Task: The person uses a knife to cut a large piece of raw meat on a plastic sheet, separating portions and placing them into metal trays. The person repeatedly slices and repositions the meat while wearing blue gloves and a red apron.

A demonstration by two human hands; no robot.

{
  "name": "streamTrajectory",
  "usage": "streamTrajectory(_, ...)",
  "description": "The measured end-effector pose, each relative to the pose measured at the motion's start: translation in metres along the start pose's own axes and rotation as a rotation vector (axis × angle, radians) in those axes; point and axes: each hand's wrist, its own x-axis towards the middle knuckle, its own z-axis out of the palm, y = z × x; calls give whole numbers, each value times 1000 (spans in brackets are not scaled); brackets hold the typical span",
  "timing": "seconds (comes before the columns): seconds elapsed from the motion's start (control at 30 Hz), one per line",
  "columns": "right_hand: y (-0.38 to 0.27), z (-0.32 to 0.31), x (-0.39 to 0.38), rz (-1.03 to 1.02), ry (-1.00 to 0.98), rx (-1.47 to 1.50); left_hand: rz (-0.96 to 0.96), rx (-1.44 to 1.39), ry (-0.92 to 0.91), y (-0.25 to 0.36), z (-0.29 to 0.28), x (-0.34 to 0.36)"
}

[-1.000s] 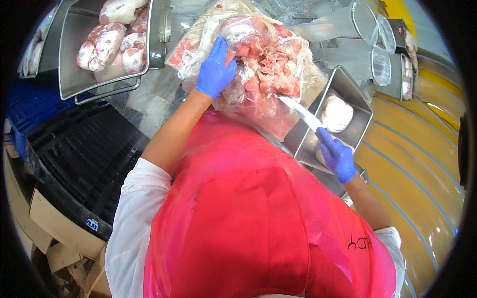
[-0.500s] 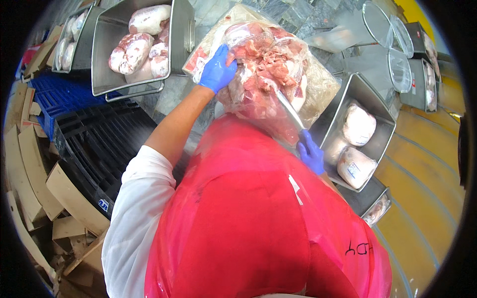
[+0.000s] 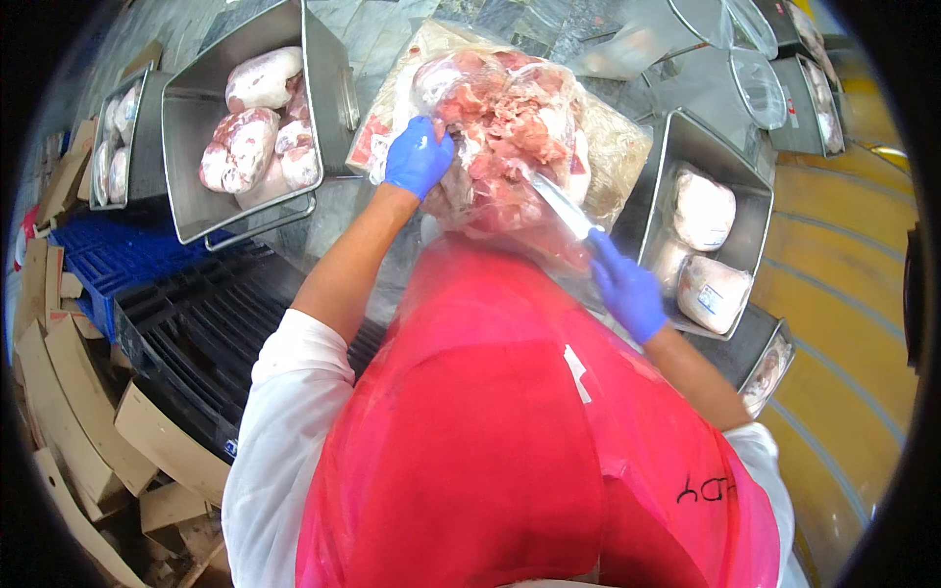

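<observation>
A heap of raw, pinkish-red meat [image 3: 515, 127] lies in an opened clear plastic bag on a cardboard box [image 3: 618, 152] in front of me. My left hand [image 3: 420, 157], in a blue glove, is closed on the meat's left side; its fingertips are partly hidden there. The handle of a knife [image 3: 562, 204] is in my right hand [image 3: 627, 289], also blue-gloved. The blade points up and left, its tip against or just inside the meat's lower right part. Loose plastic film [image 3: 549, 245] hangs along the near side, under the knife.
Metal bins holding wrapped meat pieces stand left [image 3: 319, 108] and right [image 3: 755, 250]. Black [image 3: 196, 314] and blue [image 3: 108, 260] pallets and torn cardboard [image 3: 83, 392] are at lower left. Clear-bag-lined round hoops [image 3: 760, 88] stand at far right.
My right hand and forearm show further to the right, and the knife blade appears turned flatter. My left fingers have curled in at the meat's edge. The whole view has shifted slightly.
</observation>
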Motion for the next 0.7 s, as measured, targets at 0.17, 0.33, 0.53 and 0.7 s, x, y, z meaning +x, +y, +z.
streamTrajectory(0.17,-12,90,39,-124,371,231,6,20,9,-13,5,3)
streamTrajectory(0.33,-8,107,30,-74,337,331,8,49,-46,-22,-3,8)
streamTrajectory(0.53,-34,138,28,-36,514,534,-11,-29,-60,-27,-2,11)
streamTrajectory(0.7,-11,122,23,59,320,864,21,15,-149,-24,-7,16)
